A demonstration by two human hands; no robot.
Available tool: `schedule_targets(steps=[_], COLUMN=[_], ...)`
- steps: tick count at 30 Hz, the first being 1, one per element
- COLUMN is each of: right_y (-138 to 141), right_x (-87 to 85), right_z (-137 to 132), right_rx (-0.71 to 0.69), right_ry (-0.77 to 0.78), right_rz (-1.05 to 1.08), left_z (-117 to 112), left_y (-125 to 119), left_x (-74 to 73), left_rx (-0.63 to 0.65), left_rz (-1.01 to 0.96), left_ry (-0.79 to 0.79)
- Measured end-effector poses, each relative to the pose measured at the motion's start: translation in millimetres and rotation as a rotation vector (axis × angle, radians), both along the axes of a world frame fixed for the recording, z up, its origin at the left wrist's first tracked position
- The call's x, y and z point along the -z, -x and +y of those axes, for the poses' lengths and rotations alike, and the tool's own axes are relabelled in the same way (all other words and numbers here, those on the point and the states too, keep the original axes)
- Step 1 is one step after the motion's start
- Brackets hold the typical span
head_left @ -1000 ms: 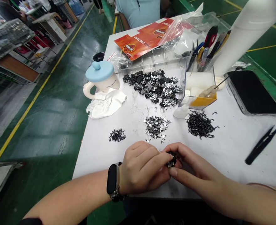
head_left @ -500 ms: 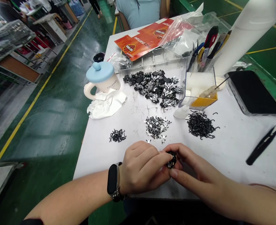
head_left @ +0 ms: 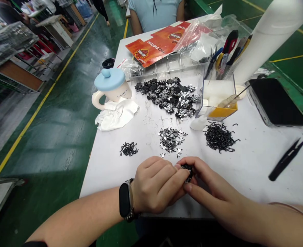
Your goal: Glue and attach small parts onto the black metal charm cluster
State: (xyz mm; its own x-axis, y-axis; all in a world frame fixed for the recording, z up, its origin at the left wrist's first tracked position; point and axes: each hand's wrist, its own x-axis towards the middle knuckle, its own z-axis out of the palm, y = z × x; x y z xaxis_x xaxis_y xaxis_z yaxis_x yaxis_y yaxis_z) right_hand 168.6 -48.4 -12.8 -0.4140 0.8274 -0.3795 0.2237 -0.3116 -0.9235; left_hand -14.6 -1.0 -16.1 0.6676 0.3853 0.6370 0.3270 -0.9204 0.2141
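Small black part: pinched between fingertips of left grip and right grip, both closed narrowly on it. Hung low over the counter toward its 6 o'clock edge. Sat near the silver pieces at 12 o'clock, farther from the black hooks at 1 o'clock, well apart from the tweezers at 3 o'clock.

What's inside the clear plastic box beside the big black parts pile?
The clear plastic box holds white blocks, an orange-yellow slab on its floor and a small tilted bottle. Hand tools with coloured handles stand behind; their tips are hidden, so whether they sit inside is unclear.
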Motion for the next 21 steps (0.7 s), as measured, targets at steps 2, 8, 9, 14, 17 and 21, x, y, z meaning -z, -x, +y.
schedule_targets(steps=[2,8,9,14,17,21], right_y=[2.7,7.5,7.8,8.9,9.3,2.7], right_x=[0.9,6.7,7.4,8.3,6.9,1.3], right_z=[-1.5,-6.3,-6.6,-6.0,-4.5,0.4], right_rx=[0.028,0.078,0.079,0.047,0.039,-0.009], right_ry=[-0.029,-0.142,-0.177,-0.31,-0.34,-0.403], right_rz=[-0.029,-0.063,-0.074,-0.149,-0.156,-0.149], left_z=[-0.7,-0.6,-0.5,-0.7,-0.9,-1.7], left_y=[-0.7,-3.9,-4.2,-2.9,-0.9,-0.6], left_x=[0.9,1.7,1.3,-0.3,-0.1,-0.3], left_rx=[-0.011,-0.033,-0.032,-0.019,-0.012,-0.041], left_rz=[0.005,0.024,0.027,0.042,0.053,0.008], left_ry=[-0.025,-0.059,-0.062,-0.065,-0.045,0.06])
